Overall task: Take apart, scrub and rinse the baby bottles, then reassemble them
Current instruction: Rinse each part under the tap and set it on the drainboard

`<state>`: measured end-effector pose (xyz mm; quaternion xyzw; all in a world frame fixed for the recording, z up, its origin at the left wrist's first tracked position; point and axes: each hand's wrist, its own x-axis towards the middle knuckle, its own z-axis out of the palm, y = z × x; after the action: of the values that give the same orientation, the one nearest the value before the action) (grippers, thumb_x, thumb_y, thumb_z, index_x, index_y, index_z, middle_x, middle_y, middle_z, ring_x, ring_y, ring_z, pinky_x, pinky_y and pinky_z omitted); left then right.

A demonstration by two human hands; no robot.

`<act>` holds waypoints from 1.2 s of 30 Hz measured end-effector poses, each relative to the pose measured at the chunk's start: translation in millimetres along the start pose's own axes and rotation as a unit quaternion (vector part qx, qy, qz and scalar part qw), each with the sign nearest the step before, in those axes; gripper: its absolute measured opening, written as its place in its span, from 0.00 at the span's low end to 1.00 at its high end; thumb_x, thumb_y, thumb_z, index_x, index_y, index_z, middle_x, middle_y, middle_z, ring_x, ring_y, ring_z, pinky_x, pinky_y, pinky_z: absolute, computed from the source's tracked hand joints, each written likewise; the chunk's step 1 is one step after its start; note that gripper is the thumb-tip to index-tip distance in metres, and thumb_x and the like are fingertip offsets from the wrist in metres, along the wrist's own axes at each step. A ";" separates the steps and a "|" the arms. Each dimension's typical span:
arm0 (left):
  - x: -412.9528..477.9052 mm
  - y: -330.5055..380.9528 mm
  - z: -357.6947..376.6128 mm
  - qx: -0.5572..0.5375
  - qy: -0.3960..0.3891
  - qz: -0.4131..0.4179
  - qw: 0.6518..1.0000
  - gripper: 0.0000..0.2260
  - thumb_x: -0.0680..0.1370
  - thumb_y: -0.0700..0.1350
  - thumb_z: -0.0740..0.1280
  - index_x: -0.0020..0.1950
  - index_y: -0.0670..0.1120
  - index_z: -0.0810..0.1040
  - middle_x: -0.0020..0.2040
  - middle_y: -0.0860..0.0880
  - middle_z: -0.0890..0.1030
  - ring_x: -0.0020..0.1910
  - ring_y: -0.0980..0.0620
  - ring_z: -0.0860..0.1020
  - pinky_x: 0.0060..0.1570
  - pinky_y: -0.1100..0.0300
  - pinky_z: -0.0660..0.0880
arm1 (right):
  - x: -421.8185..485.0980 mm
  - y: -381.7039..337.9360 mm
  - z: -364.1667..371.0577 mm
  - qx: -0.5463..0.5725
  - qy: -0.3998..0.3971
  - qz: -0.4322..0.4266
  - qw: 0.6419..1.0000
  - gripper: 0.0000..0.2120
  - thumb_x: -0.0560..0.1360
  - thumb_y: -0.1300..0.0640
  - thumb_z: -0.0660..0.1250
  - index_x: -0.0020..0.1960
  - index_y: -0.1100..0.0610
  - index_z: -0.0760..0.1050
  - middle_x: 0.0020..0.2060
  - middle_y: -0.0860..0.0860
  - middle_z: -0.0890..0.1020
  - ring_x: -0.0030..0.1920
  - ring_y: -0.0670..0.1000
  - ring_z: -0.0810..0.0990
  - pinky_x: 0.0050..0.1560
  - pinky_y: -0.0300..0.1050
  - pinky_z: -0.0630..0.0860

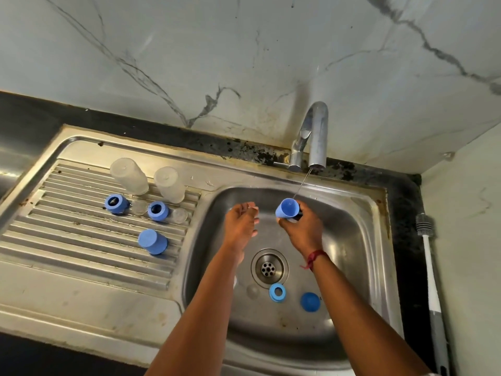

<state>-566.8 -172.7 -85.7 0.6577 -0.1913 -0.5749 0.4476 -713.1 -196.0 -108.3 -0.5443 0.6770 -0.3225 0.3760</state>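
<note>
right grip (301,229) clamped on blue cap (287,210), open end up | tap stream (301,184) lands at cap's 1 o'clock rim | left grip (240,225) fingers apart, empty, at cap's 9 o'clock

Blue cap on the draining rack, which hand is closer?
Left. The left hand is just right of the blue cap; the right hand is farther right, holding another cap.

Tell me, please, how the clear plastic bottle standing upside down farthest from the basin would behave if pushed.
The clear plastic bottle looks empty, so it is probably light. Standing tall on its mouth across the ribbed steel drainboard, it may tip if nudged. Once down, its round body would likely roll.
</note>
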 end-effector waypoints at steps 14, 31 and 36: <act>-2.3 -12.6 7.3 0.019 -0.010 0.000 1.000 0.10 0.81 0.45 0.66 0.61 0.47 0.77 0.56 0.46 0.82 0.55 0.49 0.81 0.47 0.56 0.77 | 8.6 -12.6 1.3 -0.029 0.006 0.004 1.000 0.23 0.71 0.59 0.76 0.65 0.57 0.75 0.53 0.51 0.82 0.48 0.48 0.79 0.49 0.39 0.74; 0.0 -20.0 5.5 0.058 -0.017 0.019 0.998 0.13 0.81 0.46 0.65 0.65 0.47 0.77 0.52 0.50 0.82 0.53 0.52 0.81 0.51 0.54 0.80 | -1.2 -2.0 1.6 -0.035 0.050 -0.001 0.998 0.22 0.69 0.62 0.78 0.60 0.59 0.75 0.49 0.51 0.81 0.46 0.49 0.78 0.45 0.39 0.72; -1.3 -18.9 10.0 0.068 -0.036 0.024 0.997 0.14 0.81 0.45 0.65 0.67 0.47 0.76 0.55 0.50 0.81 0.54 0.53 0.80 0.51 0.56 0.79 | -4.0 9.9 -1.8 -0.071 0.089 -0.045 0.992 0.22 0.67 0.64 0.78 0.60 0.57 0.77 0.56 0.53 0.81 0.54 0.53 0.80 0.50 0.40 0.71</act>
<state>-581.4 -165.6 -99.6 0.6606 -0.2619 -0.5731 0.4081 -719.0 -190.1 -115.1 -0.5685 0.7037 -0.3379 0.2597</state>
